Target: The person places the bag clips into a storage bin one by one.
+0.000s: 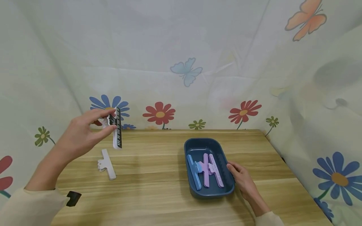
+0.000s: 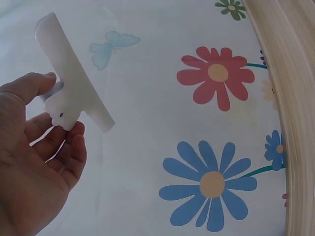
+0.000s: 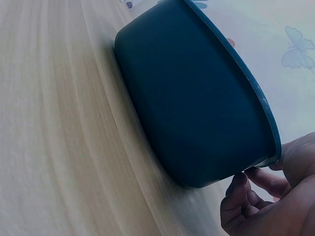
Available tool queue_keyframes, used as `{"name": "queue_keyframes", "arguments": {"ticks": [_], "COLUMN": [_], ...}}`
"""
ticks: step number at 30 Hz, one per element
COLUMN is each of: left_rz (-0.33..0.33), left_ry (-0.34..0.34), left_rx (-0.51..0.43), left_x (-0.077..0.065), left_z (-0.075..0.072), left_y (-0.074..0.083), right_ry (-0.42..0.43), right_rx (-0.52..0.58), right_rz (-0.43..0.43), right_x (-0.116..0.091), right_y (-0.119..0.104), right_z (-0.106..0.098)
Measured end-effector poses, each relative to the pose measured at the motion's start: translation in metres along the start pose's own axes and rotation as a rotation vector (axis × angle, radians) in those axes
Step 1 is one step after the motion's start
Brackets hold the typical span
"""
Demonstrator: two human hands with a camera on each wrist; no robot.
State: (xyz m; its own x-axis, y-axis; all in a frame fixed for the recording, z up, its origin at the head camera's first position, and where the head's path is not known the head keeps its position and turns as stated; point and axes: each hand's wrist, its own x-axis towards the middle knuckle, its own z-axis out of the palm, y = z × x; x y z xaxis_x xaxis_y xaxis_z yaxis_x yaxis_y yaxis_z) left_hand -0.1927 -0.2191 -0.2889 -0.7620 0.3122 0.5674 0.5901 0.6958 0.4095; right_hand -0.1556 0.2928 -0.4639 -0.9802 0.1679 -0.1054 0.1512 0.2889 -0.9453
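My left hand (image 1: 82, 133) pinches a white bag clip (image 1: 118, 131) with a piano-key print, raised above the table's left side. From its other side, the clip (image 2: 74, 73) shows a plain white back, with the thumb on one side and fingertips at its scalloped handle. Below it, a second white clip (image 1: 108, 166) lies on the table. My right hand (image 1: 244, 182) grips the right rim of a dark blue basin (image 1: 200, 193), thumb at the rim and fingers curled against the outer wall (image 3: 197, 98). Inside lie a blue clip (image 1: 195, 172), a purple clip (image 1: 206, 175) and a pale lilac clip (image 1: 217, 174).
The wooden table (image 1: 152, 188) ends at a back edge against a hanging cloth (image 1: 141, 72) printed with flowers and butterflies. More of this cloth hangs along the left and right sides. A small black piece (image 1: 74, 198) sits by the left sleeve cuff.
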Motion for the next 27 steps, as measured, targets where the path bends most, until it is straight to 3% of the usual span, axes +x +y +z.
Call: {"name": "queue_keyframes", "arguments": {"ticks": [13, 27], "left_rz": [-0.02, 0.037], "left_ry": [-0.017, -0.021], "left_rx": [0.016, -0.051], "left_x": [-0.001, 0.007], "left_z": [-0.004, 0.007], "left_y": [-0.002, 0.01], "right_ry": [-0.003, -0.007], "right_rx": [0.001, 0.024], "right_rz": [0.003, -0.011], "right_x": [-0.002, -0.001], "right_y": [-0.001, 0.001], "right_z": [0.0, -0.001]}}
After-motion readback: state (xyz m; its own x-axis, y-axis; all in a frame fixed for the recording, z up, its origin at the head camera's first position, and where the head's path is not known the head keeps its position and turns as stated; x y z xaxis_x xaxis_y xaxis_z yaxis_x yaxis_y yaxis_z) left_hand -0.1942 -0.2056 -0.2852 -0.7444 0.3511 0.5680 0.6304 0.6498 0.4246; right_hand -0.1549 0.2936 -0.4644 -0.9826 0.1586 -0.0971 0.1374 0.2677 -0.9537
